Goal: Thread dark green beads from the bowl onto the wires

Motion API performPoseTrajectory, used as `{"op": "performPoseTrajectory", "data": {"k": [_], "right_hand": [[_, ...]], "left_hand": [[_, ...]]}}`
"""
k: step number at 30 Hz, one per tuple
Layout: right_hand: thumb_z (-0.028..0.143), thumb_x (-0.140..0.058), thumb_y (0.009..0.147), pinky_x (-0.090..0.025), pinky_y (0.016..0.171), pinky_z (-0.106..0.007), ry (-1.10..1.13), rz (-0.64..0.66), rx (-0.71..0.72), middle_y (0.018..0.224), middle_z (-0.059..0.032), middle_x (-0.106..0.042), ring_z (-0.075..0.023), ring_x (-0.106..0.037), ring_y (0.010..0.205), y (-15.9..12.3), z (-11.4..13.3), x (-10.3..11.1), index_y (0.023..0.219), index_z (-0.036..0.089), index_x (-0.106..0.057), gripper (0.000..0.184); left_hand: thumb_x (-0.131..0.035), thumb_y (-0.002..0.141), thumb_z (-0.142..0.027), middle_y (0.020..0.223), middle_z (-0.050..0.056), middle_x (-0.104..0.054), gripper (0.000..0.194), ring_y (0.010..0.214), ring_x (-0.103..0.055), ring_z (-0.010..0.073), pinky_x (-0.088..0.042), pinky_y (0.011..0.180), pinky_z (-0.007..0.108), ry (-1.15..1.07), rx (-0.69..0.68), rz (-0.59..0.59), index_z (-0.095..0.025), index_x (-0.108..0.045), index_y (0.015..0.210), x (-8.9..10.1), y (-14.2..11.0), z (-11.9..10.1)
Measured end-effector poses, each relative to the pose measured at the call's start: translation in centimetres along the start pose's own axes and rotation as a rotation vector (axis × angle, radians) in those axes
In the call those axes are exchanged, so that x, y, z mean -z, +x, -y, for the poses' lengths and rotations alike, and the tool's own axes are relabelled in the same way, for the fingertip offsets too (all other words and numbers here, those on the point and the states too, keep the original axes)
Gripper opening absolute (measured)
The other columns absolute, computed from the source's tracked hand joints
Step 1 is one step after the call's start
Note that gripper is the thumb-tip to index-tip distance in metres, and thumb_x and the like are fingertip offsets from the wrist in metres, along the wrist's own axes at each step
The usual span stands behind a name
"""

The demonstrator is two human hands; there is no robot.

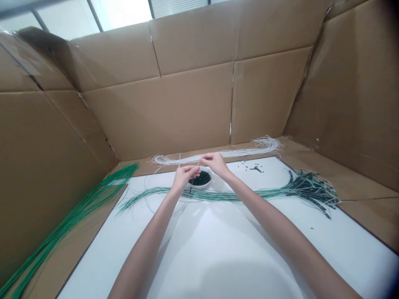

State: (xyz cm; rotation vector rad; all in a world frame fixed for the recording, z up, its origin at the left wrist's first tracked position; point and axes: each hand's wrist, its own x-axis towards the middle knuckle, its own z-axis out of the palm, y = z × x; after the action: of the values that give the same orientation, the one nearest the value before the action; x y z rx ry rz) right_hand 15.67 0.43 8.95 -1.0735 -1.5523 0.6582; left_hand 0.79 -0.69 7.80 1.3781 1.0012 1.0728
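Observation:
My left hand (184,175) pinches a thin pale cord, with a short dark beaded stretch hanging under the fingers. Just to its right and slightly higher, my right hand (215,163) has thumb and finger closed on the same cord (198,164). Both hands are over a white bowl (208,183) holding small dark beads (201,178). A loose loop of pale cord curves down on the left of my left hand. Exactly what sits at the fingertips is too small to make out.
Across the white board (218,241) lies a bundle of green cords (255,193) with dark beaded ends (311,189) at right. White cords (240,153) lie behind; more green cords (77,211) at left. Loose beads (256,168) lie behind right. Cardboard walls (193,108) enclose the place.

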Motion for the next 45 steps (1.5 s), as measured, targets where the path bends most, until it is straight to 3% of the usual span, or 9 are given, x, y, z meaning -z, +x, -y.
{"op": "performPoseTrajectory", "data": {"k": [9, 17, 26, 33, 37, 45], "right_hand": [[0.03, -0.054, 0.065, -0.044, 0.063, -0.025, 0.017, -0.064, -0.006, 0.066, -0.0052, -0.066, -0.0169, -0.059, 0.067, 0.8, -1.3, 0.3, 0.065, 0.012, -0.066, 0.022], [0.034, -0.055, 0.066, -0.042, 0.057, -0.024, -0.003, -0.032, -0.023, 0.066, -0.0051, -0.066, -0.0157, -0.058, 0.062, 0.7, -1.4, 0.8, 0.068, 0.012, -0.066, 0.025], [0.032, -0.055, 0.066, -0.041, 0.059, -0.024, -0.009, 0.025, -0.019, 0.065, -0.0041, -0.065, -0.0145, -0.056, 0.062, 0.7, -1.3, 0.6, 0.065, 0.012, -0.067, 0.022], [0.036, -0.054, 0.068, -0.041, 0.053, -0.023, 0.041, 0.131, -0.046, 0.072, -0.0055, -0.066, -0.012, -0.054, 0.057, 0.6, -1.2, 0.5, 0.078, 0.012, -0.067, 0.029], [0.035, -0.06, 0.064, -0.043, 0.057, -0.023, 0.086, 0.181, -0.052, 0.07, -0.0054, -0.066, -0.0141, -0.057, 0.063, 0.2, -1.3, -0.2, 0.071, 0.012, -0.068, 0.026], [0.035, -0.061, 0.062, -0.044, 0.068, -0.028, 0.105, 0.102, -0.068, 0.068, -0.0054, -0.066, -0.0167, -0.058, 0.068, -0.3, -1.9, -0.9, 0.064, 0.013, -0.067, 0.023]], "left_hand": [[-0.071, 0.057, -0.037, 0.073, 0.008, -0.066, 0.036, 0.062, -0.057, 0.011, -0.043, 0.064, 0.024, -0.023, 0.097, 0.043, -0.009, -0.066, 0.08, 0.6, -0.3, 0.0], [-0.062, 0.066, -0.044, 0.089, 0.011, -0.065, 0.038, 0.07, -0.061, 0.0146, -0.045, 0.07, 0.027, -0.116, 0.152, 0.042, -0.012, -0.063, 0.087, 0.3, -0.1, -0.4], [-0.069, 0.06, -0.033, 0.078, 0.008, -0.064, 0.03, 0.064, -0.057, 0.0099, -0.043, 0.067, 0.023, -0.128, 0.097, 0.037, -0.01, -0.065, 0.079, 0.0, 0.2, 0.7], [-0.066, 0.062, -0.031, 0.075, 0.005, -0.063, 0.024, 0.064, -0.058, 0.0102, -0.044, 0.067, 0.024, -0.188, 0.073, -0.021, -0.012, -0.062, 0.077, 0.0, 0.8, 0.7], [-0.066, 0.061, -0.029, 0.074, 0.006, -0.063, 0.024, 0.063, -0.058, 0.0105, -0.044, 0.066, 0.024, -0.195, 0.073, -0.022, -0.011, -0.063, 0.077, 0.1, 0.9, 0.6], [-0.067, 0.059, -0.027, 0.07, 0.007, -0.064, 0.024, 0.061, -0.058, 0.0108, -0.044, 0.065, 0.024, -0.185, 0.131, 0.006, -0.009, -0.065, 0.075, 0.2, 1.1, 0.9]]}}
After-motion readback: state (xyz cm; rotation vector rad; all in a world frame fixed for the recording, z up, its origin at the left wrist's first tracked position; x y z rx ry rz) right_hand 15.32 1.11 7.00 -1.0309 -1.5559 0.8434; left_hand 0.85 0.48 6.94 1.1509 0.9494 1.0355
